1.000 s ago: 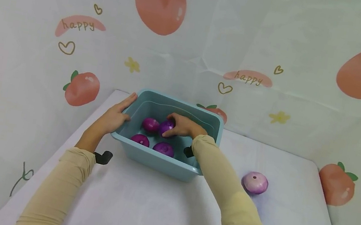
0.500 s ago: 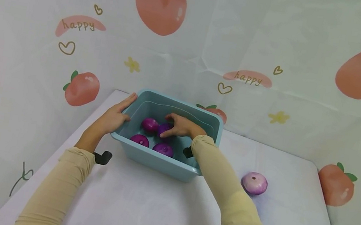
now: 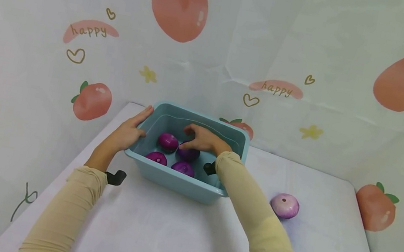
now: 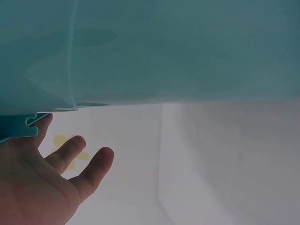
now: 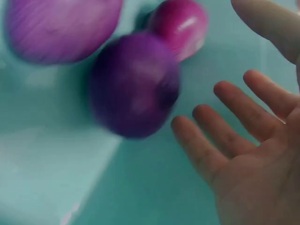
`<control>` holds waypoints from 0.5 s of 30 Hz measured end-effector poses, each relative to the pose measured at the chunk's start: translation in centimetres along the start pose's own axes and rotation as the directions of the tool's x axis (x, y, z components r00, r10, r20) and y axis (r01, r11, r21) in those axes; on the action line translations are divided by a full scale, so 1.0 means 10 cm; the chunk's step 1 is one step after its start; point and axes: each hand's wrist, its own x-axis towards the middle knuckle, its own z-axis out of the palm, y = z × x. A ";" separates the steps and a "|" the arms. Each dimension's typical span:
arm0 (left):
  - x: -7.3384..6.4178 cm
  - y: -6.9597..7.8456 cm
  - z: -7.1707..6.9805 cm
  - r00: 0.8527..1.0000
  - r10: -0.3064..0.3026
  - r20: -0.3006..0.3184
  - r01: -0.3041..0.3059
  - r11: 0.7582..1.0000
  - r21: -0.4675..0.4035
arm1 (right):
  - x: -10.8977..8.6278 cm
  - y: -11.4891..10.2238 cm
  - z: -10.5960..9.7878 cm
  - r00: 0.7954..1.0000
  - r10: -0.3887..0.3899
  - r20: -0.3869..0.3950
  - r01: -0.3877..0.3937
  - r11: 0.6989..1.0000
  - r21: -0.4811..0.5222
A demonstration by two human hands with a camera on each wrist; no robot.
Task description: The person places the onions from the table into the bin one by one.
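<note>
My left hand (image 3: 125, 133) holds the left rim of a blue plastic bin (image 3: 176, 187), thumb over the edge; the left wrist view shows other fingers (image 4: 93, 176) spread below the rim. My right hand (image 3: 204, 139) is inside the bin, over a dark purple onion (image 3: 188, 155). In the right wrist view its fingers (image 5: 199, 150) are extended and apart from that onion, with nothing between them. Around it on the bin floor lie a magenta onion (image 3: 168, 142) at the back left, another (image 3: 157, 157) at the front left and a purple one (image 3: 183, 168) in front.
A paler pink-purple onion (image 3: 285, 206) sits on the white table (image 3: 161, 234), right of the bin. A white backdrop (image 3: 218, 23) printed with peaches and hearts rises behind the table and along its sides.
The right hand has let go of the dark purple onion, which now rests on the bin floor below the fingers. The left hand stays on the rim.
</note>
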 end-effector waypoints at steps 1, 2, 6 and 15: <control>0.00 0.00 0.01 1.000 -0.004 -0.004 0.004 1.000 -0.004 | -0.01 -0.02 -0.01 1.000 -0.018 -0.006 0.018 1.000 0.010; 0.00 0.00 0.01 1.000 -0.001 -0.003 0.001 1.000 -0.004 | -0.01 -0.04 -0.03 0.999 -0.037 -0.012 0.037 0.999 0.013; 0.00 0.01 0.01 1.000 -0.001 0.000 0.001 1.000 -0.001 | -0.05 -0.14 -0.09 0.994 -0.099 -0.036 0.101 0.994 0.040; -0.01 -0.01 0.00 1.000 -0.003 0.002 0.003 1.000 0.004 | -0.38 -0.32 -0.33 0.976 -0.178 -0.127 0.191 0.977 0.099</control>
